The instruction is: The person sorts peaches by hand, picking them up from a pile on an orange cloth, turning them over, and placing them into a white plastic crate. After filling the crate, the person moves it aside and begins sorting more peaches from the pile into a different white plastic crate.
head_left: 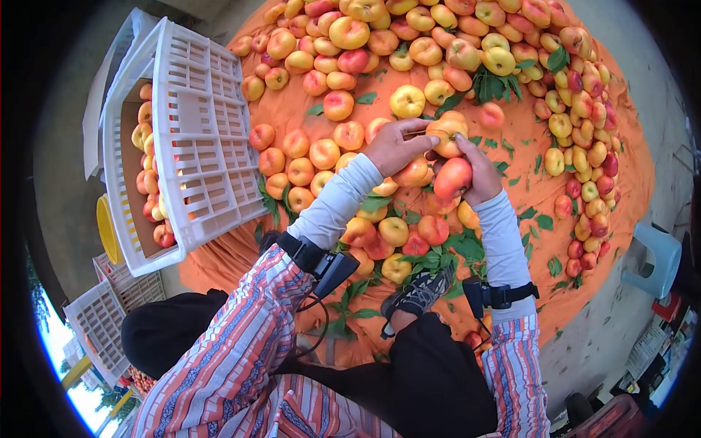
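Over the heap, my left hand [400, 148] is closed at the left side of a yellow-orange flat peach [447, 131], thumb and fingertips on it. An orange flat peach [414, 174] shows just under that palm; I cannot tell whether it is held too. My right hand [480, 174] meets the yellow-orange peach from the right with its fingertips, while a redder flat peach [453, 177] sits against its palm. Below my hands lie several flat peaches [394, 231] among green leaves [438, 260]. Another row of flat peaches [325, 154] is left of my hands.
An orange cloth [540, 292] carries large piles of flat peaches [584, 131] behind and to the right. On the left a white plastic crate [208, 139] with peaches inside stands tilted. A light blue stool [652, 259] is at the right edge; my shoe [427, 290] rests on the cloth.
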Tool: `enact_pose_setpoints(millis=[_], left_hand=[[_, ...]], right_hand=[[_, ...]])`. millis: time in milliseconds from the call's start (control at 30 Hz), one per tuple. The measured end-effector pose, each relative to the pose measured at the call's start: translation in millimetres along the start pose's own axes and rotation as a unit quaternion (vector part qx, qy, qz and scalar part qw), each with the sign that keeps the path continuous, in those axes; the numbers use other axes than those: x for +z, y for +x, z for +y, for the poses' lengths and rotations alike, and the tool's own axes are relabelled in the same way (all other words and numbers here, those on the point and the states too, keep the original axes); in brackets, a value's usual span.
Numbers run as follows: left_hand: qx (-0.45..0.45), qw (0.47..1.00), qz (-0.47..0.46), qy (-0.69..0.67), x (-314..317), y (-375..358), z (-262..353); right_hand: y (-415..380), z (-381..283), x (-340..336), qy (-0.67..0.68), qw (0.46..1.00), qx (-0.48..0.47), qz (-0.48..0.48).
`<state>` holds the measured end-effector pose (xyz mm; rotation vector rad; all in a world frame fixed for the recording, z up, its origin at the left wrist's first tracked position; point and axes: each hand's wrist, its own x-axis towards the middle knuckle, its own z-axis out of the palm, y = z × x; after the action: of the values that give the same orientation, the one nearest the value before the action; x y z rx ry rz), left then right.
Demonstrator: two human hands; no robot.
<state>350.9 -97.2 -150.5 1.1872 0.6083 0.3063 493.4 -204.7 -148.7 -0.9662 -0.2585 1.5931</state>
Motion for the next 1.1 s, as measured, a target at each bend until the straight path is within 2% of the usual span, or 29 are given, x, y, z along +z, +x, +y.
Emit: enact_pose_setpoints(millis=[167, 233, 300, 333, 400, 433, 467, 500, 533, 567, 633, 700, 800, 900, 967, 1000, 1033, 1067, 1100], left_hand=[[0.006, 0.999, 0.02, 0.043, 3, -10, -6], [0.015, 0.997, 0.024, 0.073, 8, -12, -6], [0.017, 0.996, 0.067, 0.062, 15, -16, -10], [0.019, 0.997, 0.079, -0.011, 16, -16, -14], [-0.109, 0.959, 0.073, -0.252, 14, -23, -24], [-0.162, 0.914, 0.074, -0.365, 8, -25, -28], [-0.191, 0.895, 0.061, -0.399, 3, -27, -37], [-0.185, 0.892, 0.067, -0.408, 4, -31, -36], [-0.182, 0.887, 0.07, -0.419, 9, -38, -33], [-0.18, 0.881, 0.072, -0.43, 13, -43, -35], [-0.181, 0.875, 0.049, -0.446, 12, -44, -44], [-0.185, 0.865, 0.022, -0.466, 11, -45, -50], [-0.177, 0.873, 0.012, -0.455, 15, -46, -52], [-0.179, 0.887, 0.021, -0.425, 18, -44, -56], [-0.208, 0.876, 0.08, -0.428, 26, -47, -49], [-0.206, 0.866, 0.06, -0.451, 21, -46, -61], [-0.207, 0.854, 0.04, -0.475, 18, -47, -75], [-0.232, 0.861, 0.019, -0.452, 25, -49, -73], [-0.255, 0.867, 0.0, -0.428, 32, -54, -71]], right_hand=[[-10, 12, 0, 0.029, 1.0, 0.0, 0.002], [-16, 14, 5, 0.02, 0.999, -0.026, 0.035], [-33, 15, 1, -0.009, 0.997, -0.039, 0.071], [-46, 15, -7, -0.032, 0.995, -0.037, 0.088], [-78, 21, -34, -0.121, 0.987, 0.003, 0.108], [-99, 28, -57, -0.236, 0.967, 0.027, 0.095], [-125, 38, -76, -0.36, 0.923, 0.069, 0.119], [-152, 52, -85, -0.324, 0.918, 0.15, 0.175], [-181, 70, -108, -0.406, 0.867, 0.22, 0.188], [-205, 82, -118, -0.502, 0.804, 0.283, 0.144], [-257, 120, -134, -0.602, 0.688, 0.366, 0.174], [-304, 165, -156, -0.626, 0.656, 0.375, 0.193], [-314, 187, -141, -0.665, 0.534, 0.484, 0.196], [-307, 169, -145, -0.697, 0.5, 0.503, 0.105], [-289, 150, -167, -0.67, 0.575, 0.4, 0.247], [-280, 131, -167, -0.601, 0.685, 0.281, 0.303], [-264, 117, -167, -0.418, 0.797, 0.251, 0.357], [-251, 103, -166, -0.105, 0.91, 0.219, 0.336], [-235, 108, -169, 0.062, 0.94, 0.084, 0.326]])
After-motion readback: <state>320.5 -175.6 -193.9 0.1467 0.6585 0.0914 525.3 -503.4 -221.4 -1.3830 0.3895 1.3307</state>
